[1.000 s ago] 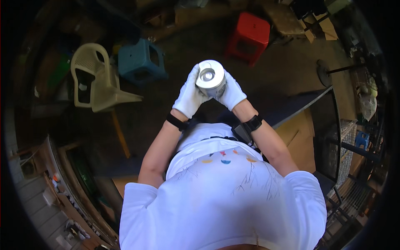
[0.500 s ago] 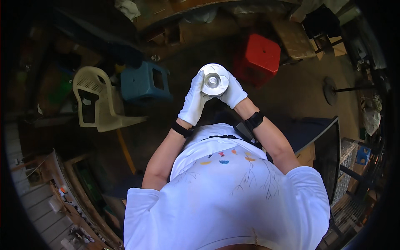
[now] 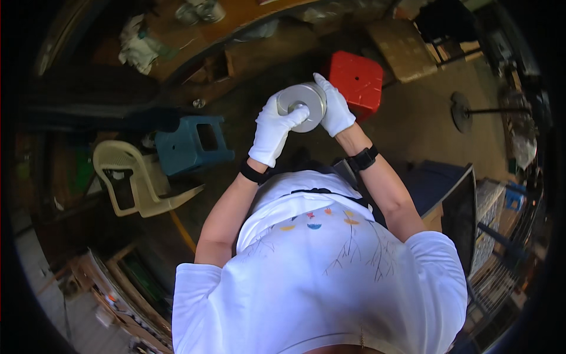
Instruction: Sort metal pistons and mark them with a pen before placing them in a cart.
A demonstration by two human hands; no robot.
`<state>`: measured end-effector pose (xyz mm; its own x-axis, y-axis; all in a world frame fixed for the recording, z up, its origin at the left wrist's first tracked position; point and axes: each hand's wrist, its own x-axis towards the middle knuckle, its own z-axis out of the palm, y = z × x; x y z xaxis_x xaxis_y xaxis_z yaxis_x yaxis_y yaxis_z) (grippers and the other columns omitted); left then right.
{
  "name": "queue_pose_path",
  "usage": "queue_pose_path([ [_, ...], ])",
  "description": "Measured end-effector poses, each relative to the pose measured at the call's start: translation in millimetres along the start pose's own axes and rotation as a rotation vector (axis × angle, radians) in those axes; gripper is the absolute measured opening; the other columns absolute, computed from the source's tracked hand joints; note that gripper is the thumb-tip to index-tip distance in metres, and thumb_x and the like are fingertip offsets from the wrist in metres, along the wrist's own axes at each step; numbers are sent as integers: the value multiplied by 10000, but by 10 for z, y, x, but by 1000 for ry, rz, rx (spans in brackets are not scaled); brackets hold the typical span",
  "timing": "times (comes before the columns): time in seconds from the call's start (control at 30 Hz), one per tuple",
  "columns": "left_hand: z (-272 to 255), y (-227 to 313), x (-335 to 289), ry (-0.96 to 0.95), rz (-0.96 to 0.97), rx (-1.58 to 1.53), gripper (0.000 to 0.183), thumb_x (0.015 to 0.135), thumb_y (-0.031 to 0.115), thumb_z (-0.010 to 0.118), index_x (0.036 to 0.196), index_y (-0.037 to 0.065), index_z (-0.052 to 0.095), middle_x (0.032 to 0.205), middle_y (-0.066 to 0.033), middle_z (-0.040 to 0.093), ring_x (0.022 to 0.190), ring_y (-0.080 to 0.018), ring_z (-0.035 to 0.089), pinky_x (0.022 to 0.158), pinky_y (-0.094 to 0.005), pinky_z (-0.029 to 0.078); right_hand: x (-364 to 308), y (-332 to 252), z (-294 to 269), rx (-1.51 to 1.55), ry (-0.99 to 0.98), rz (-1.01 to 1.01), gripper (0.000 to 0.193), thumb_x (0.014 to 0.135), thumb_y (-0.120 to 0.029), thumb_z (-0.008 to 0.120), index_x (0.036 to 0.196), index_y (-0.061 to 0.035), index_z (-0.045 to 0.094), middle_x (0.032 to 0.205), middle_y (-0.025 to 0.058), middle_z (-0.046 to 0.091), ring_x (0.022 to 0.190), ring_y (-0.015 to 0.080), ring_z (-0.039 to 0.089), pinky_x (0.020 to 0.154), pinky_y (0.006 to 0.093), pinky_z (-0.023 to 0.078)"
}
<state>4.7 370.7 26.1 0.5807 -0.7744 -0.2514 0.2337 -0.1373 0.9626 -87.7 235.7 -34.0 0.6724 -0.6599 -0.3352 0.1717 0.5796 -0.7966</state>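
A round, silvery metal part (image 3: 311, 99) with a flat ringed face and a hollow centre is held out in front of my body. My left hand (image 3: 272, 130), in a white glove, grips its left side, with the thumb laid over the face into the central hollow. Against the part's right rim rests my right hand (image 3: 336, 107), also gloved in white, one digit stretched up along the edge. The fingers underneath the part are hidden. Both wrists carry black straps.
Beyond my right hand stands a red stool (image 3: 355, 79). To the left are a blue stool (image 3: 187, 154) and a cream plastic chair (image 3: 141, 183). A workbench (image 3: 236, 16) with a white cloth (image 3: 138, 46) on it runs along the far side. A round-based stand (image 3: 461, 112) is at the right.
The metal part has turned to show a plainer ringed face. My left thumb has moved onto its centre, and the right hand has shifted along its rim. The view has swung slightly.
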Motion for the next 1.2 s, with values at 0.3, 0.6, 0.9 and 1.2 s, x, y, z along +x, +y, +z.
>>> queue_pose_path([
  [0.3, 423, 36, 636, -392, -161, -130, 415, 883, 87, 670, 1276, 15, 555, 1130, -48, 634, 985, -117, 610, 865, -277, 501, -90, -422, -421, 334, 399, -93, 380, 983, -250, 553, 1302, -43, 564, 1194, 58, 626, 1065, 157, 590, 929, 295, 475],
  [0.6, 779, 315, 716, -596, 72, 107, 405, 880, 101, 672, 1257, 2, 565, 1138, -49, 635, 997, -109, 596, 889, -267, 483, -306, -637, -478, 531, 462, -224, 245, 960, -253, 600, 1125, -73, 611, 979, 61, 669, 853, 169, 651, 779, 324, 538],
  [0.9, 789, 340, 868, -871, -185, 10, 482, 882, 92, 671, 1325, -13, 513, 1175, -69, 622, 1034, -126, 607, 885, -266, 503, -600, -552, -463, 608, 559, -309, 215, 969, -279, 576, 1039, -77, 607, 920, 74, 675, 818, 197, 662, 742, 355, 562],
  [1.2, 772, 562, 723, -1067, -249, 30, 617, 929, 130, 596, 1454, -35, 318, 1472, -224, 366, 1229, -302, 520, 943, -435, 515, -1195, -501, -935, 858, 488, -558, 270, 996, -332, 477, 1052, -108, 617, 983, 25, 690, 919, 195, 658, 833, 377, 553],
])
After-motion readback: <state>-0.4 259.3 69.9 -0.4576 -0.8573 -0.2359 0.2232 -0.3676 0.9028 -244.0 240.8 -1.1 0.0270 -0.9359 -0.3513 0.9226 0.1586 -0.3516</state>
